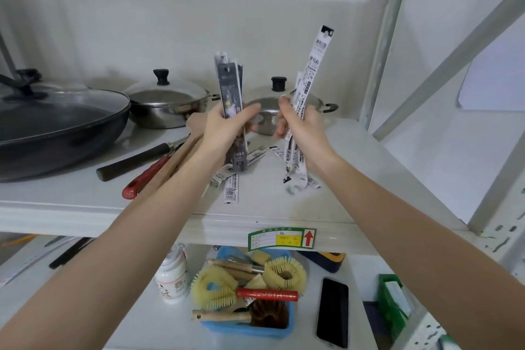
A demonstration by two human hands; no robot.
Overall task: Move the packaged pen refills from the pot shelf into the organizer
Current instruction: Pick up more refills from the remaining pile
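Observation:
My left hand (224, 131) grips an upright bundle of dark grey refill packs (230, 88) above the pot shelf (85, 207). My right hand (301, 128) grips a bundle of white refill packs (315, 65) that fans upward and hangs below the fist. More loose refill packs (231, 192) lie flat on the shelf under and between my hands. No organizer can be told apart for certain in this view.
A dark wok with glass lid (56, 119) and two lidded steel pots (170, 105) stand behind my hands. Utensil handles (142, 179) lie at the left. On the lower shelf: a blue bin of brushes (247, 329), a white bottle (173, 278), a black phone (332, 312), a green basket (389, 307).

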